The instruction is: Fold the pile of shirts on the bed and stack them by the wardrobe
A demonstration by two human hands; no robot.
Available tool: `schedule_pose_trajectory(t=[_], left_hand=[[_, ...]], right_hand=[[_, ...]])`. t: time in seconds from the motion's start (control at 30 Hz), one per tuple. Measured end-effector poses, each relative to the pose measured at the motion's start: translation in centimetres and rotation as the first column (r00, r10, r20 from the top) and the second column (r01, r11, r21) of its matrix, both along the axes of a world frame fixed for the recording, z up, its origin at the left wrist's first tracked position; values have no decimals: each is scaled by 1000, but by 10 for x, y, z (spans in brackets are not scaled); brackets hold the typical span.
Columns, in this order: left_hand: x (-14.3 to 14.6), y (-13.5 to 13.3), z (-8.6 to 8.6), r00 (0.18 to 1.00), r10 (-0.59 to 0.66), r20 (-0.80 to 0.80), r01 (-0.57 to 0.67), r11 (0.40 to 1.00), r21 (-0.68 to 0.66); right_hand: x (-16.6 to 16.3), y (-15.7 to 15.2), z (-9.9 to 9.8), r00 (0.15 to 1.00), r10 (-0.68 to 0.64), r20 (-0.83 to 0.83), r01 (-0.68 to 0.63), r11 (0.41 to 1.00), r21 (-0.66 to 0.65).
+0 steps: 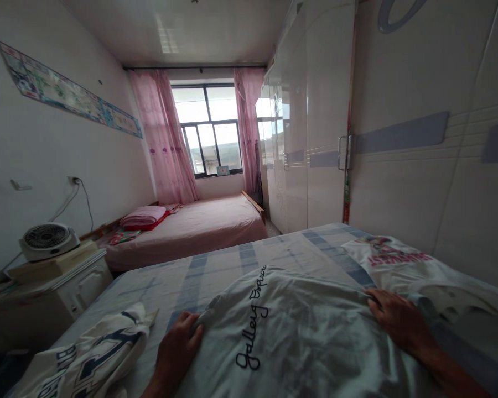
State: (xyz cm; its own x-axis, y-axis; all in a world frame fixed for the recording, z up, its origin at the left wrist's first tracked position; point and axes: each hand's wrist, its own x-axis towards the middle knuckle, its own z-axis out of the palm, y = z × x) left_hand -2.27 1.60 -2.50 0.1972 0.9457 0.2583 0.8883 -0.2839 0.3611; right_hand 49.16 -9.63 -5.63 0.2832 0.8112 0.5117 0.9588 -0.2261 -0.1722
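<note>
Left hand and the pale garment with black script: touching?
Touching. The head view shows it: the left hand has its grip on the edge of the pale garment, cloth pinched between thumb and fingers.

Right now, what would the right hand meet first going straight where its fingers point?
Probably the striped bedsheet, just beyond the pale shirt that the right hand touches, though depth is unclear.

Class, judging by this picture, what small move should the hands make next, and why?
Probably a gentle pull apart: the left hand and right hand hold opposite sides of the shirt, and its cloth looks creased between them.
</note>
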Motion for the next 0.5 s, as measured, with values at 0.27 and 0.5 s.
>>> schedule_pose_trajectory(t=[0.27,0.5], left_hand=[[0,2,-1,999,-6,47,6,1000,5],[1,-1,-1,996,-9,94,9,1000,-1]], right_hand=[[11,2,-13,1000,16,15,-16,1000,13],[21,3,-20,1000,20,17,-20,1000,-1]])
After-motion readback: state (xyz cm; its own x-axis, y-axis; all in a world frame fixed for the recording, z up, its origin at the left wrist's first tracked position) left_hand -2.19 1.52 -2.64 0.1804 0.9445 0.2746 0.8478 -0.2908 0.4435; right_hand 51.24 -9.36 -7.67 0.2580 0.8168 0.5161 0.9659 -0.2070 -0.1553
